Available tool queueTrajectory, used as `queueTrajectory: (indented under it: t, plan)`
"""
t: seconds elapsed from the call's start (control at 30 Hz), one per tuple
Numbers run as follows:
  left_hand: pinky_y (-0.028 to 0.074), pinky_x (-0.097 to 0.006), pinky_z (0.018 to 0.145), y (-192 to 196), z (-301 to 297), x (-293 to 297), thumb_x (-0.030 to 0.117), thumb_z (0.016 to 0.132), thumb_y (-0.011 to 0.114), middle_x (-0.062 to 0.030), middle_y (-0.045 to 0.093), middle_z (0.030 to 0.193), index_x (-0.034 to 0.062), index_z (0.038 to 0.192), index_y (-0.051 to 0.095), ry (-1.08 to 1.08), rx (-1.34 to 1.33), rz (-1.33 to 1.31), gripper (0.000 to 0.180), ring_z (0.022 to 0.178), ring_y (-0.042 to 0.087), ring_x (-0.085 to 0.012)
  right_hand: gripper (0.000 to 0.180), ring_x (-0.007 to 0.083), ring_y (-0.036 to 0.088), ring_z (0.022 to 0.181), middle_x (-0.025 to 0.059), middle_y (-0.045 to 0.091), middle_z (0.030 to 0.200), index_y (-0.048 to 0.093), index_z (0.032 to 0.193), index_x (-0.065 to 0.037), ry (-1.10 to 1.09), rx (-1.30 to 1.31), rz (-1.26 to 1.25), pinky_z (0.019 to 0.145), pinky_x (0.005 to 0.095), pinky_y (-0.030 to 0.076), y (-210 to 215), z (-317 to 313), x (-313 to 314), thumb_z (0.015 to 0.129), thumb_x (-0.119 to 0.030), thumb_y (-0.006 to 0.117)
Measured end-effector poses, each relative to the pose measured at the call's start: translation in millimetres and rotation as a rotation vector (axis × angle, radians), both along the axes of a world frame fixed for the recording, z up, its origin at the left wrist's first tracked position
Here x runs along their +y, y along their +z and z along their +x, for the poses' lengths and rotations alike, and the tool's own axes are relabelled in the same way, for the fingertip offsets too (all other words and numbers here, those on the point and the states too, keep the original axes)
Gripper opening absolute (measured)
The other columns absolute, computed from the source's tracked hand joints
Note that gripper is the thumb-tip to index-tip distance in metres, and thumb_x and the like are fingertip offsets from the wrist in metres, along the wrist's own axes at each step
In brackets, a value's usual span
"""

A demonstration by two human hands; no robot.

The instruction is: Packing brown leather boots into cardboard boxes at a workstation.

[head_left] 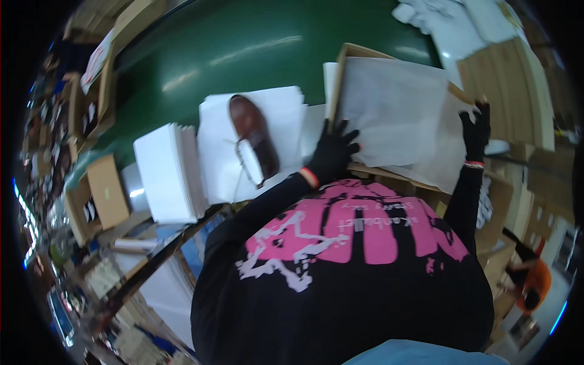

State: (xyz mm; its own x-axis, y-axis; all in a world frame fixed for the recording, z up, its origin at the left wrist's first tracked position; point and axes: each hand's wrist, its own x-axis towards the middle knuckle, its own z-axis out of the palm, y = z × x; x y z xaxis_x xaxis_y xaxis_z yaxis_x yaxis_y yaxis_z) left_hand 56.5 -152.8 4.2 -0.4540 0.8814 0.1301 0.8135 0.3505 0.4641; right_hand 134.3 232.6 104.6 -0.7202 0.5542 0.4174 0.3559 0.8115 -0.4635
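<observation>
A cardboard box [338, 91] stands in front of me, and a large sheet of white tissue paper [395, 115] spreads over its inside and past its near edge. My left hand [333, 151], in a black glove, rests at the box's near left corner with its fingers spread. My right hand [476, 131], also gloved in black, is by the paper's right edge, its fingers apart and pointing up. To the left of the box, a brown leather shoe [248, 119] with a white piece in its opening lies on a stack of white paper [213, 140].
Another white paper stack [164, 176] stands farther left, near an opened small carton [108, 188]. Behind lies a green surface [255, 48]. Flat cardboard pieces [502, 91] and crumpled white paper [426, 15] are at the right. An orange object [536, 281] shows at lower right.
</observation>
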Motion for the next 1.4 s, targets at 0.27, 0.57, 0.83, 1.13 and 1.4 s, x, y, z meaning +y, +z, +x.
queueTrajectory:
  t: [0.27, 0.57, 0.83, 1.13, 1.4]
  plan:
    - [0.016, -0.065, 0.107, 16.8, -2.2, 14.3, 0.020, 0.069, 0.071, -0.0050, 0.050, 0.136, 0.0241, 0.114, 0.063, -0.036, 0.047, -0.090, 0.046, 0.138, 0.027, -0.0344, 0.101, 0.0361, 0.019, 0.141, 0.0159, 0.030, 0.149, 0.032, 0.143, -0.011, 0.885, -0.458, 0.341, 0.110, 0.0621, 0.009, -30.3, -73.2, -126.2, 0.061, -0.051, 0.077]
    - [0.045, -0.038, 0.093, 49.7, -51.7, -118.1, 0.020, 0.080, 0.071, -0.0120, 0.062, 0.116, 0.0084, 0.113, 0.063, 0.355, -0.039, 0.289, 0.036, 0.108, 0.059, -0.0310, 0.106, 0.0376, 0.014, 0.142, 0.0160, 0.027, 0.151, 0.026, 0.146, -0.010, 0.589, -0.551, 0.076, 0.108, 0.0635, 0.009, -54.6, -13.3, -100.6, 0.062, -0.047, 0.079]
    - [0.045, -0.041, 0.095, 40.4, -105.5, -494.6, 0.051, 0.056, 0.083, -0.0234, 0.057, 0.117, -0.0028, 0.126, 0.046, 1.677, 0.167, -0.376, 0.095, 0.111, 0.055, -0.0393, 0.086, 0.0327, 0.027, 0.139, 0.0138, 0.039, 0.144, 0.035, 0.143, -0.011, 0.839, -0.524, -0.285, 0.109, 0.0413, 0.030, -21.5, -5.5, -189.4, 0.070, -0.027, 0.078]
    - [0.038, -0.048, 0.099, 36.8, -85.2, -530.3, 0.066, 0.054, 0.076, -0.0225, 0.059, 0.121, -0.0038, 0.123, 0.054, 1.616, -0.239, -0.484, 0.100, 0.116, 0.053, -0.0362, 0.063, 0.0300, 0.046, 0.125, 0.0130, 0.054, 0.129, 0.051, 0.131, -0.011, 0.932, -0.400, -0.242, 0.102, 0.0384, 0.038, 7.2, -31.1, -243.7, 0.075, -0.023, 0.076]
    - [0.039, -0.048, 0.100, 45.1, -71.5, -572.1, 0.071, 0.049, 0.075, -0.0209, 0.057, 0.125, 0.0039, 0.125, 0.053, 1.685, -0.247, -0.527, 0.104, 0.117, 0.054, -0.0328, 0.056, 0.0280, 0.054, 0.114, 0.0121, 0.058, 0.122, 0.054, 0.127, -0.009, 0.910, -0.401, -0.388, 0.096, 0.0371, 0.042, 5.1, -12.4, -261.4, 0.077, -0.022, 0.074]
